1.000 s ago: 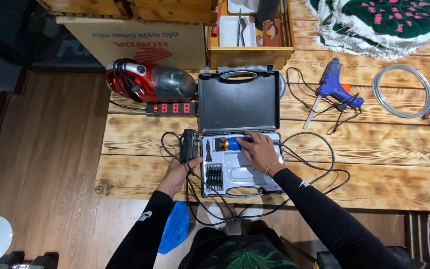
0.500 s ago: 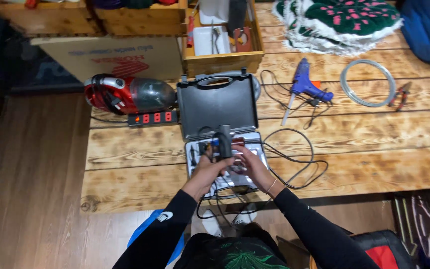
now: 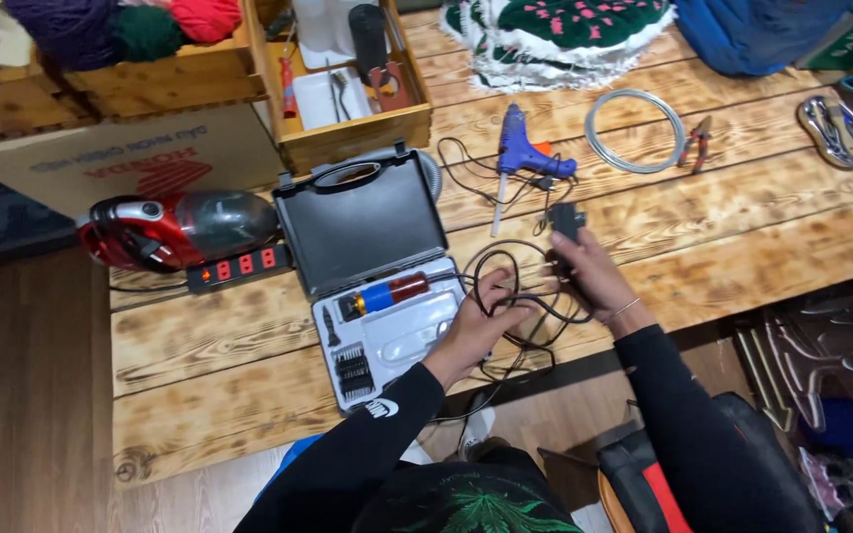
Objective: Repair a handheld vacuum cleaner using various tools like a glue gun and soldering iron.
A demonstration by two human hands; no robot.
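Right hand [image 3: 589,276] grips black adapter [image 3: 567,225], left hand [image 3: 481,321] pinches limp, tangle-prone cord [image 3: 505,262]; rigid light adapter body likely the best hold.

My wooden bench [image 3: 762,247] carries an open tool case [image 3: 372,281], red vacuum [image 3: 175,229], power strip [image 3: 241,266], blue glue gun [image 3: 520,153], wire coil [image 3: 634,130] and pliers [image 3: 698,141].
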